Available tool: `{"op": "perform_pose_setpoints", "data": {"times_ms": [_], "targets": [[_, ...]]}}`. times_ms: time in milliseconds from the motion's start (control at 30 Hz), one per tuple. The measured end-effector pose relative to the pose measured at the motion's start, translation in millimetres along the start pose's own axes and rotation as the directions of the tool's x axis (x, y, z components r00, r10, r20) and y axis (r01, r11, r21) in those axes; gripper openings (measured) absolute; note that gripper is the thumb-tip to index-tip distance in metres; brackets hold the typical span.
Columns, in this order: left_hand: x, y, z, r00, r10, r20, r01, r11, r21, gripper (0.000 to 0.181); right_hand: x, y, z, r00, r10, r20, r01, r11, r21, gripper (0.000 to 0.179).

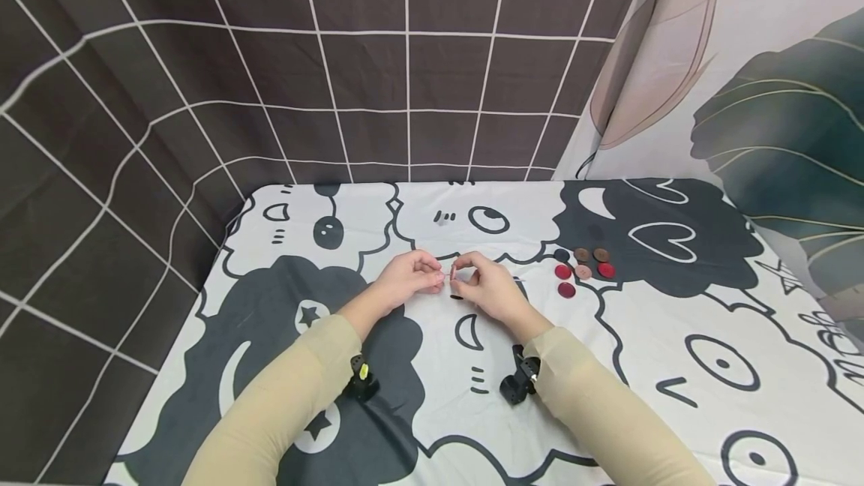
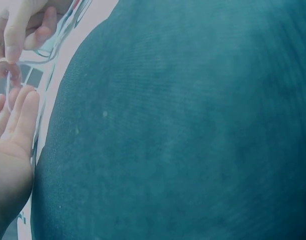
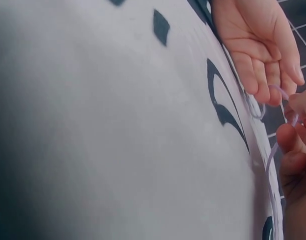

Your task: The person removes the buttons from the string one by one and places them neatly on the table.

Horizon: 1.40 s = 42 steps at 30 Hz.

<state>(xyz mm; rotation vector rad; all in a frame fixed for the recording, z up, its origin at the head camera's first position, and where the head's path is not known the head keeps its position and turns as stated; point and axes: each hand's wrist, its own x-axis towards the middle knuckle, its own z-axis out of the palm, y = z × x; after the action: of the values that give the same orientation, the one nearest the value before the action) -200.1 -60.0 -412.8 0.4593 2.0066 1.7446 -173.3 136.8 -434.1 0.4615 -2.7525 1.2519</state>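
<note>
My left hand [image 1: 410, 280] and right hand [image 1: 489, 286] meet fingertip to fingertip above the patterned cloth. Between the thumb and fingers of the right hand is a small brownish-pink button [image 2: 2, 66], turned edge-on in the head view. A thin pale lilac cord [image 3: 270, 155] runs from the right fingertips down past that hand. More of this cord loops at the left fingertips, where the left thumb and fingers hold it. Fingers partly hide the button and the cord in every view.
Right of the hands, several round buttons lie in a loose group on the cloth [image 1: 513, 411], among them a red button [image 1: 566, 289], a brown button [image 1: 601, 254] and a dark button [image 1: 561, 255]. A dark gridded curtain [image 1: 364, 73] hangs behind the table.
</note>
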Motion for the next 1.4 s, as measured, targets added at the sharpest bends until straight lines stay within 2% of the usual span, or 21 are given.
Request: {"op": "perform_pose_setpoints", "data": {"times_ms": [67,300,367,800,1400], "targets": [[0.2,-0.4,-0.2,1.0,-0.002,-0.001,0.002,1.0,0.01,0.03,-0.3,0.6,-1.2,1.0,-0.003,0.004,0.003,1.0,0.004,0.026],[15.3,-24.0,-3.4,1.0,-0.016,-0.014,0.017,0.998,0.054,0.031,-1.8,2.9,-5.9,1.0,-0.007,-0.007,0.007,1.0,0.017,0.026],[16.3,-25.8,-3.1,1.0,-0.017,-0.024,0.019,0.998,0.058,0.031,-2.3,4.1,-6.8,1.0,-0.008,-0.009,0.008,1.0,0.023,0.026],[13.6,-24.8,-0.8,0.996,-0.017,-0.091,0.033,0.984,0.172,0.019,-7.0,9.0,-14.3,0.999,0.047,-0.002,-0.047,0.998,0.028,0.025],[15.7,-26.4,-1.2,0.993,-0.011,-0.117,0.035,0.978,0.205,0.011,-12.7,17.5,-25.2,0.997,0.076,0.002,-0.076,0.997,0.033,0.025]]}}
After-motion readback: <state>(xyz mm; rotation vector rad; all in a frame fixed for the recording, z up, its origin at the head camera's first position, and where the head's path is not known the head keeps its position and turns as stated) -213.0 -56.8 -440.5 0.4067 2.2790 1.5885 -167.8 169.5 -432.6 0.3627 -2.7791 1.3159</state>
